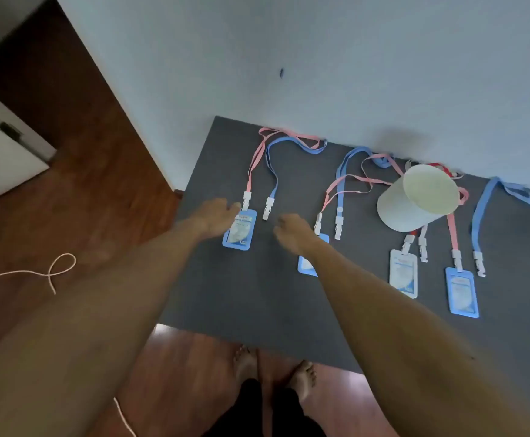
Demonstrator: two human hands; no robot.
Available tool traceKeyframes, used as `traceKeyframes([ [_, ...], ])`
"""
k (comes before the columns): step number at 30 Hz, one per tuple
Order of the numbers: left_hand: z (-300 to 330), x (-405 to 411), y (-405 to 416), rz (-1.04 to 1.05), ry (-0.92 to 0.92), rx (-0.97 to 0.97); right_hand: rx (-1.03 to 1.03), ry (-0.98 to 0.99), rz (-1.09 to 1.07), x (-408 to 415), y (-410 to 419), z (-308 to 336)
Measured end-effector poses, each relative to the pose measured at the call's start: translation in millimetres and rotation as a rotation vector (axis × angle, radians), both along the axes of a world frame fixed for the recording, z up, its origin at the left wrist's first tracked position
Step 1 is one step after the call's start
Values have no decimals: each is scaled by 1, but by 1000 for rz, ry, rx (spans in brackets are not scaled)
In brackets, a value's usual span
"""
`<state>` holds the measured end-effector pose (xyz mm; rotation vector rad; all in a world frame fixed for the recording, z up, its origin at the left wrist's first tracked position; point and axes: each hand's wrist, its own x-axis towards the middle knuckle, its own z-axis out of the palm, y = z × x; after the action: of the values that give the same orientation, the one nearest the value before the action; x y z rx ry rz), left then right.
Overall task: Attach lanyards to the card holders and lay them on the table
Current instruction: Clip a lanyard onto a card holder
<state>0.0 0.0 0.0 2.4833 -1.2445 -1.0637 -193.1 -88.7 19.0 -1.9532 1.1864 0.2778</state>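
Dark grey table [257, 298]: carries every lanyard and card holder, far edge against a pale wall.
Risk, left holder: blue card holder [239, 230] lies at the left hand's fingertips; a careless nudge could slide it toward the near-left edge or skew the pink lanyard [255, 159] whose clip sits at its top.
Risk, loose clip: blue lanyard [273, 171] ends in a white clip [269, 208] lying free between the hands, with no holder on it; a brush from either wrist could push it out of line, and it could easily be missed.
Risk, hidden holder: second blue holder [304, 266] mostly covered by the right forearm; dragging the arm back low could pull it along.
Risk, cylinder: white cylinder [415, 200] tipped on its side over several straps at the far right; could roll and disturb them.
Left hand [216, 217]: reached far forward, fingers loosely extended toward the holder's top; blurred, seemingly gripping nothing, contact with the clip not clear.
Right hand [292, 233]: reached out just right of the free clip, back of hand upward, fingers curled underneath; holding something or not, cannot tell.
Progress, as judged: several holders clipped and laid out, some clips unattached.
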Motion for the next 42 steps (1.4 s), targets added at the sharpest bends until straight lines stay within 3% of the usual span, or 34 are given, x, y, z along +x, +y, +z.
traceKeyframes([
  [6, -14, -3, 13, 79, 2, 35, 159, -60, -121, 19, 12, -23],
  [13, -30, -7, 19, 202, 40, -56, 254, -115, -305, 40, 17, -45],
  [21, -23, -5, 21, 575, 510, -70, 488, -223, -648, 43, 19, -38],
  [34, 51, -5, 13, 612, 848, -275, 562, -561, -592, 33, -16, 28],
  [42, 88, -14, 4, 624, 898, -375, 483, -623, -524, 25, -30, 67],
])
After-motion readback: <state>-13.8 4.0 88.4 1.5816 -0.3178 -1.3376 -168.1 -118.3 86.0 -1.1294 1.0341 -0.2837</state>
